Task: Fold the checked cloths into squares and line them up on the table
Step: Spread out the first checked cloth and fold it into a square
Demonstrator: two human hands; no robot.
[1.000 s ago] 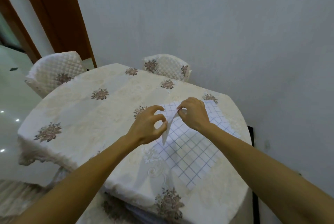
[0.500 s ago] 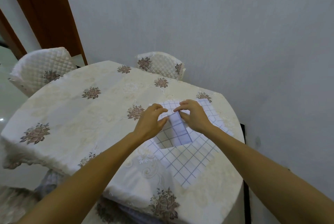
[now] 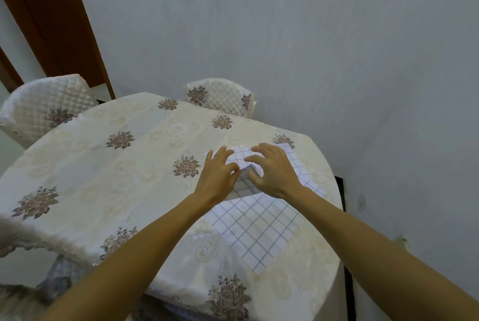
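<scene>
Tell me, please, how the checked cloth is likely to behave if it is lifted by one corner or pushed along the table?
The checked cloth looks thin and lies flat, so it would probably hang limp if lifted. A flap is folded over near the left hand and right hand, so it likely creases easily. On the embroidered tablecloth, a push would probably bunch it.

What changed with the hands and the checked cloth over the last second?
Both hands, left hand and right hand, let go of the pinched corner and now press the folded flap flat on the checked cloth. The cloth's near part stayed spread on the table.
</scene>
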